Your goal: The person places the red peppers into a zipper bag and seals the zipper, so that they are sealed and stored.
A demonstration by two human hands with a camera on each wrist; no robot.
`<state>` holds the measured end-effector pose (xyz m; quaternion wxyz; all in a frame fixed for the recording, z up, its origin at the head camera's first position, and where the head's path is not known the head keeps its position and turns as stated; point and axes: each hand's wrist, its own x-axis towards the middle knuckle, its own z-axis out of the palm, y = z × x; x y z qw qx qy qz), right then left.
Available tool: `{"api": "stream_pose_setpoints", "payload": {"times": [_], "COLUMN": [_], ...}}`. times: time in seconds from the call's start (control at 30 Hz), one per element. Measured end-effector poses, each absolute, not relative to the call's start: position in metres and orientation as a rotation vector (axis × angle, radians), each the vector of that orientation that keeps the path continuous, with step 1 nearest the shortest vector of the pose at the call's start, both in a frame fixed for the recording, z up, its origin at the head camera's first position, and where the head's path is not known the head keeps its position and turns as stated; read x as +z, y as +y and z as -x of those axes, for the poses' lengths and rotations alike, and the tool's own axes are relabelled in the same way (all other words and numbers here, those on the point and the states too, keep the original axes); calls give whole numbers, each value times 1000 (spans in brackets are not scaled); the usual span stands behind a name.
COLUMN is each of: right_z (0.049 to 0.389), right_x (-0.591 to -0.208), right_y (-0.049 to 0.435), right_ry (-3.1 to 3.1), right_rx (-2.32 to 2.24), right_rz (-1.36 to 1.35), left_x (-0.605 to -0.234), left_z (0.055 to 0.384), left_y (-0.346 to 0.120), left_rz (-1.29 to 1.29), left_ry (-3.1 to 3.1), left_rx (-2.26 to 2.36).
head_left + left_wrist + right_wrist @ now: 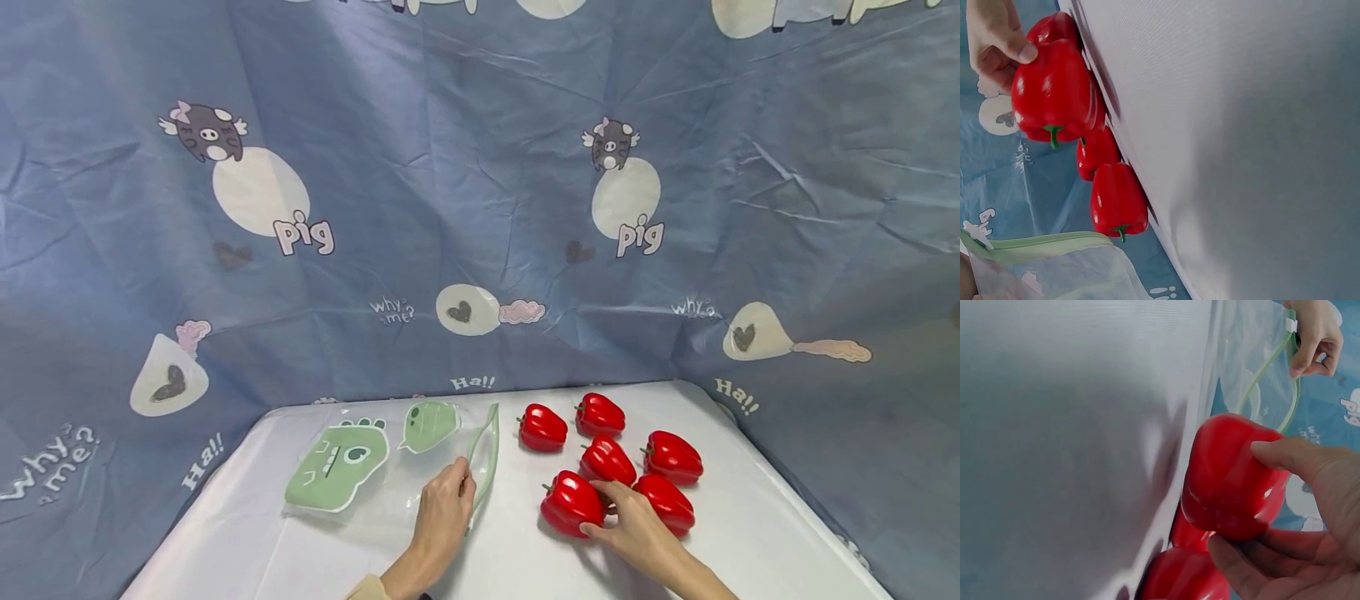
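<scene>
My right hand (630, 521) grips a glossy red bell pepper (572, 503) with a green stem. In the right wrist view, the thumb lies on one side of this pepper (1229, 475) and the fingers curl round the other. My left hand (446, 504) pinches the green zip edge of a clear zip bag (405, 492) printed with green cartoon shapes. The bag lies on its side with its mouth parted, facing the peppers. In the right wrist view, a white slider (1291, 325) sits on the zip beside the left fingers.
Several more red bell peppers lie behind and right of the held one, among them one at the back left (542, 428) and one at the far right (672, 457). All are on a white table (757, 517). A blue printed cloth (480, 208) hangs behind it.
</scene>
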<state>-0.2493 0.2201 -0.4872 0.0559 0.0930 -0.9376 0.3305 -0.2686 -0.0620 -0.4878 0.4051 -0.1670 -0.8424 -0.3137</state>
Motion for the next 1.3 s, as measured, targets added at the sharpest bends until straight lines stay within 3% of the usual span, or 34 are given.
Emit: {"api": "stream_pose_setpoints", "payload": {"times": [1.3], "right_z": [271], "right_x": [-461], "right_y": [162], "right_ry": [-2566], "right_rx": [1101], "right_rz": [-519], "left_x": [-492], "left_z": [265], "left_y": [-57], "left_rz": [413], "left_ry": [-2153], "left_rx": [-762]}}
